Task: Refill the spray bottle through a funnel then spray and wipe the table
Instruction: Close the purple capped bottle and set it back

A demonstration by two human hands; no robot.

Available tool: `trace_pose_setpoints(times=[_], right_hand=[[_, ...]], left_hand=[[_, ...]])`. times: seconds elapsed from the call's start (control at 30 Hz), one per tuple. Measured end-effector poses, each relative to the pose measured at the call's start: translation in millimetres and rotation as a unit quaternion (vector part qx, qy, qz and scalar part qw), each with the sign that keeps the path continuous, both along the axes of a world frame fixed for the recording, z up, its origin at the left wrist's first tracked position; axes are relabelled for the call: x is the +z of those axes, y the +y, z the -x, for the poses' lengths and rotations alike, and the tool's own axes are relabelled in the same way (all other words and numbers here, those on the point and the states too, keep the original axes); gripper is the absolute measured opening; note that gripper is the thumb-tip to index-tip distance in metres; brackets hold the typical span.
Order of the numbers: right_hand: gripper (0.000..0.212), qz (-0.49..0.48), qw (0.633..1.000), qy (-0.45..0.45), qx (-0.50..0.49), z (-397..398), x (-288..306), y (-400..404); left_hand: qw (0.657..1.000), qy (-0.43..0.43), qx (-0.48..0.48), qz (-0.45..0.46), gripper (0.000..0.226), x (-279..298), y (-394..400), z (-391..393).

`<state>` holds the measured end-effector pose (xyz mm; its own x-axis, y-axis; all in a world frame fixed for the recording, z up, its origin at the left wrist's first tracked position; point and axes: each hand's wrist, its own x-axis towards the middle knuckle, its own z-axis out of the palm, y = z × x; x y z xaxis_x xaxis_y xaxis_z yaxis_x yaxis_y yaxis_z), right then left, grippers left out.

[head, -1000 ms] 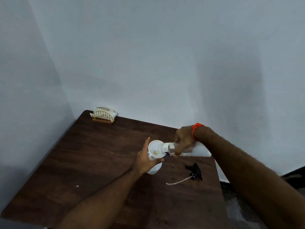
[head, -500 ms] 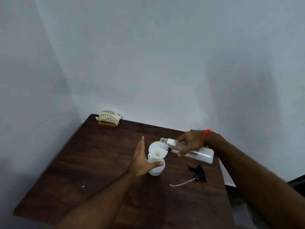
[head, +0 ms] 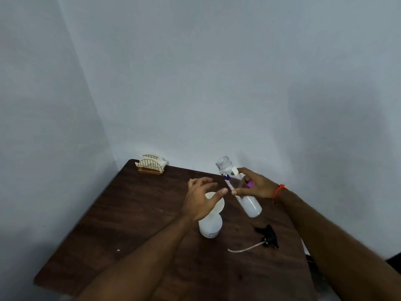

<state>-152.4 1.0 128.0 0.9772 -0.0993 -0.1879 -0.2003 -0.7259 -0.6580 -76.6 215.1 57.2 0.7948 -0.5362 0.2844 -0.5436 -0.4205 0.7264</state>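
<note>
A small white spray bottle (head: 210, 227) stands on the dark wooden table (head: 130, 213) with a white funnel (head: 217, 207) in its neck. My left hand (head: 200, 198) hovers over the funnel with fingers spread, partly hiding it. My right hand (head: 255, 186) grips a clear refill bottle (head: 250, 204), tilted with its open mouth up and away from the funnel. A purple cap shows between the fingers of that hand. The black spray head (head: 268, 236) with its thin tube lies on the table to the right.
A gold wire holder with napkins (head: 151, 166) sits at the table's far left corner against the wall. Pale walls close in behind and on the left. The table's right edge runs just past the spray head.
My right hand has swung the refill bottle up from pouring into the funnel to mouth-up. My left hand has let go of the spray bottle and risen over the funnel.
</note>
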Motion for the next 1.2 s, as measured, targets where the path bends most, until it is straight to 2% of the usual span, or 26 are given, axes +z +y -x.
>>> trace_pose_setpoints(times=[0.13, 0.27, 0.37, 0.53, 0.63, 0.87, 1.03, 1.2], right_hand=[[0.068, -0.045, 0.997, -0.064, 0.014, -9.0, -4.3, 10.3], [0.074, -0.085, 0.99, -0.111, 0.036, -16.1, -0.4, 18.6], [0.074, -0.134, 0.983, -0.122, 0.04, -17.3, 2.6, 20.8], [0.065, -0.256, 0.957, -0.126, -0.054, -29.0, 10.3, 18.5], [0.063, -0.295, 0.936, -0.159, -0.107, -40.8, 23.5, 26.7], [0.053, -0.307, 0.894, -0.298, -0.134, -65.7, 67.7, 34.2], [0.041, -0.217, 0.925, -0.311, -0.04, -78.2, 89.9, 39.8], [0.045, -0.153, 0.948, -0.276, 0.036, -77.9, 89.1, 50.2]], left_hand=[[0.992, 0.091, -0.007, 0.083, 0.042, 34.8, -27.2, 4.4], [0.967, 0.178, 0.02, 0.181, 0.046, 52.2, -34.0, 6.7], [0.958, 0.185, 0.017, 0.217, 0.047, 54.4, -32.2, 0.9], [0.957, 0.177, 0.037, 0.228, 0.047, 63.0, -25.1, -10.0], [0.96, 0.158, 0.048, 0.226, 0.053, 67.3, -20.5, -17.0], [0.972, 0.112, 0.065, 0.197, 0.06, 72.5, -11.2, -35.4], [0.977, 0.092, 0.073, 0.18, 0.062, 77.1, -5.4, -40.9], [0.978, 0.083, 0.076, 0.173, 0.062, 80.0, -2.5, -38.6]])
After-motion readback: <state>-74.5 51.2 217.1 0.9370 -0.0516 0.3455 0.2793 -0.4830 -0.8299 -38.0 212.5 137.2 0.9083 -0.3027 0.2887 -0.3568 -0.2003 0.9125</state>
